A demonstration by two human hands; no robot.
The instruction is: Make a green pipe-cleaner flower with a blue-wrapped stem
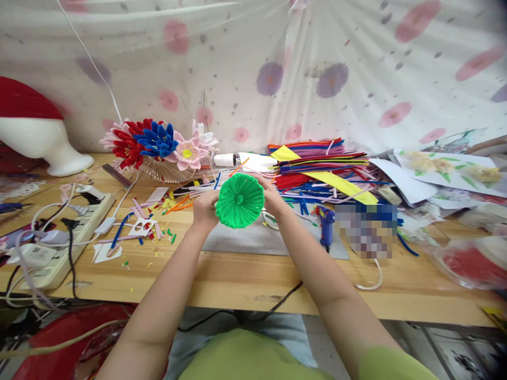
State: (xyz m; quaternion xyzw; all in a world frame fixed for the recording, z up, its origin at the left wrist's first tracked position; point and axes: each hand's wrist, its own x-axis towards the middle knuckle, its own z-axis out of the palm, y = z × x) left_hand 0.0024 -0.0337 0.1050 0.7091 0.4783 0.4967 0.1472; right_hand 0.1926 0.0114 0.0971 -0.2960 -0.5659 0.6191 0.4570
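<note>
A round green lotus leaf shape (240, 201) made of fuzzy pipe cleaners, with a small knob at its centre, is held up over the table. My left hand (205, 209) grips it at its left edge, and my right hand (271, 196) holds the right edge. The fingertips of both hands are mostly hidden behind it. Below lies a grey cutting mat (245, 244). A blue glue gun (327, 228) stands on the mat's right side.
Pipe cleaner bundles (317, 163) lie at the back. Pipe cleaner flowers (156, 142) stand behind on the left, near a white mannequin head (37, 140). A power strip (75, 240) with cables sits at the left. Offcuts are scattered beside it. Papers (407, 179) lie at right.
</note>
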